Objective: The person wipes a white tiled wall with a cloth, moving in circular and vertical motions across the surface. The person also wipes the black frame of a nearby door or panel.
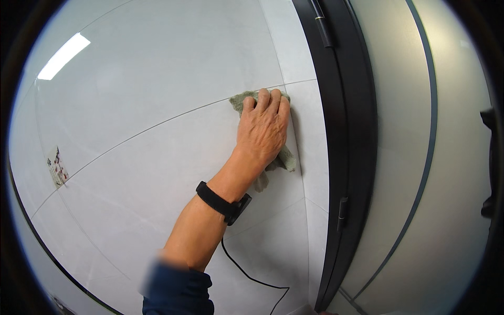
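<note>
My left hand (pixel 264 128) presses a grey-green cloth (pixel 242 101) flat against a pale tiled wall (pixel 157 177), close to the inside corner. Its fingers are bent over the cloth, and the thumb is hidden. Crumpled cloth hangs out below the palm on the right side. Around the wrist is a black strap (pixel 214 199) with a small dark device on it. A dark blue sleeve (pixel 177 289) covers the forearm's lower part. My right hand is out of view.
Right of the corner stands a black door frame (pixel 350 118) with hinges (pixel 323 31), beside a pale door panel (pixel 397 118) with a dark curved-looking stripe. A thin black cable (pixel 252 279) runs below the arm. A flower-patterned sticker (pixel 58 167) is on the left wall.
</note>
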Motion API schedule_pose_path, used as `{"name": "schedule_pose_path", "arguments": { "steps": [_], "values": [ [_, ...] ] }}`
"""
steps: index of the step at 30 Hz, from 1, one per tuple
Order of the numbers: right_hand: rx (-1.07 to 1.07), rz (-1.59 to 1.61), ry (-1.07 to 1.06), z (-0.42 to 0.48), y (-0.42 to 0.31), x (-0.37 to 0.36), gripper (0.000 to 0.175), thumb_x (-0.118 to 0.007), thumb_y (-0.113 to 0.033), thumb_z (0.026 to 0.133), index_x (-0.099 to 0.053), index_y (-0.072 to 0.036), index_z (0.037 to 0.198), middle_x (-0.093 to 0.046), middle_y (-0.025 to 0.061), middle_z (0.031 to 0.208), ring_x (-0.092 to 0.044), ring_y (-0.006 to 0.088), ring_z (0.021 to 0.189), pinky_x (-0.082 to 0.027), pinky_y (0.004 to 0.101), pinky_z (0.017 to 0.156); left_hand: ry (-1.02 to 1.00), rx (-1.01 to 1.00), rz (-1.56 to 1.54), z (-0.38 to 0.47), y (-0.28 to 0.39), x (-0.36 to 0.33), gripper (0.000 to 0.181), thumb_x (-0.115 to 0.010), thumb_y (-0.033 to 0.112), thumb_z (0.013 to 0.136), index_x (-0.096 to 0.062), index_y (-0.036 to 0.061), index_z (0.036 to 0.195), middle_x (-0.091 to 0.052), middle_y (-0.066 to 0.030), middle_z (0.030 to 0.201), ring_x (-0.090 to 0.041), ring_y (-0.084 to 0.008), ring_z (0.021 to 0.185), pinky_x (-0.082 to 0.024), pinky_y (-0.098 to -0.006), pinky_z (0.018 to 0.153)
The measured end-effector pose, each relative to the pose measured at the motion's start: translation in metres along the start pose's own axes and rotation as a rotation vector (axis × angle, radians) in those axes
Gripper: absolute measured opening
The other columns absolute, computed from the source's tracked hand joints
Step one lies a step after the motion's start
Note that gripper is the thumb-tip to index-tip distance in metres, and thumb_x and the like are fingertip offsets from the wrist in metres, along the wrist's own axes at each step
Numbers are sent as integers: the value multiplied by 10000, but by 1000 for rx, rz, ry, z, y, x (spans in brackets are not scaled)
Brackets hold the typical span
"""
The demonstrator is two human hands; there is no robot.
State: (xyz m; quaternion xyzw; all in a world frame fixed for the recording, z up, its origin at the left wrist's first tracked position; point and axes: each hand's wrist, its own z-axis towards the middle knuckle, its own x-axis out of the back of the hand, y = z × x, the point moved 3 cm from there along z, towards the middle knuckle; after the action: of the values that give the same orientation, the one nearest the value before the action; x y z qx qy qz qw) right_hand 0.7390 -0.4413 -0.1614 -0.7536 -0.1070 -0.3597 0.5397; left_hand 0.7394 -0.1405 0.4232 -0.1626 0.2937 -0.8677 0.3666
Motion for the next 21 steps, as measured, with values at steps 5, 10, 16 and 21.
{"name": "schedule_pose_path", "arguments": {
  "steps": [5, 10, 16, 21],
  "values": [
    [40, 12, 41, 11, 5, -10, 324, -563, -266, 1027, -660, 14, 1156, -698, 245, 1117, -656, 443, 1027, -524, 521, 876, -16, -13, -21, 2, 1, 4, 226, -566, 74, 845, -571, 40, 1068, -574, -78, 1117, -516, -260, 1019, -399, -391, 829],
    [60, 42, 90, 12, 8, -10, 320, -563, -267, 1027, -665, 5, 1163, -701, 237, 1127, -661, 432, 1032, -533, 517, 884, -44, -37, -36, 5, -3, 5, 226, -580, 62, 836, -573, 37, 1061, -579, -83, 1097, -520, -259, 1001, -402, -390, 817],
    [52, 73, 109, 10, 9, -5, 305, -570, -263, 1022, -667, 6, 1128, -702, 231, 1064, -659, 429, 971, -527, 520, 858, 2, -49, -33, -3, -1, 10, 180, -621, 117, 841, -592, 50, 1006, -567, -75, 1049, -511, -247, 1008, -403, -373, 819],
    [76, 32, 113, 9, 13, -5, 286, -579, -255, 1008, -668, 9, 1077, -689, 238, 1002, -646, 434, 911, -518, 525, 808, -12, -43, -67, 3, -6, 7, 203, -593, 38, 847, -570, 45, 1048, -590, -72, 1117, -526, -268, 1009, -411, -384, 833]
  ]
}}
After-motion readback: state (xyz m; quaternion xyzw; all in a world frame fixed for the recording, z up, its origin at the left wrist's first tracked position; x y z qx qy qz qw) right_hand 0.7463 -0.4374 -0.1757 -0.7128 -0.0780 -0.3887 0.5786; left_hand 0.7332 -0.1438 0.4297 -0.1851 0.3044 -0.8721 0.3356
